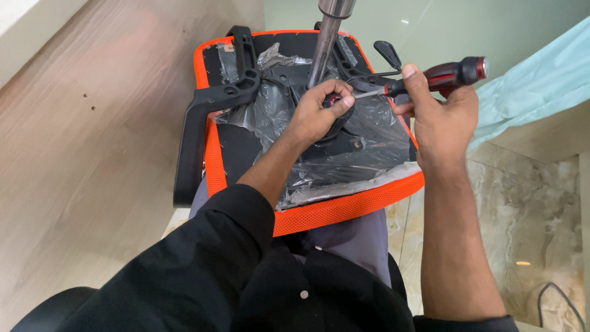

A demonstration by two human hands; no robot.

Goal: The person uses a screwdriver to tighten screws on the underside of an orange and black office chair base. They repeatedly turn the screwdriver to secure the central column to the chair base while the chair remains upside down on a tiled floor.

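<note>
1. An upturned office chair seat point(319, 212), edged in orange mesh, rests on the person's lap with its black underside facing up.
2. Crinkled clear plastic wrap point(369, 147) covers much of that underside.
3. A shiny metal gas-lift column point(326, 37) rises from the black mechanism plate point(344, 138) at the middle of the seat and runs out of the top of the view.
4. The left hand point(319, 110) is clenched at the foot of the column, its fingertips pinched around a small dark red part point(334, 99); what that part is remains hard to tell, perhaps a screw or a cap.
5. The right hand point(439, 120) is wrapped around the handle of a red and black screwdriver point(442, 75), thumb along the grip.
6. The screwdriver lies nearly level, its thin metal shaft pointing left, with the tip meeting the small part held by the left hand.
7. A black armrest point(203, 117) is attached along the left side of the seat, and a black adjustment lever point(388, 53) sticks up just behind the screwdriver shaft.
8. A pale green cloth point(534, 80) hangs at the right, above a marbled floor point(528, 215).
</note>
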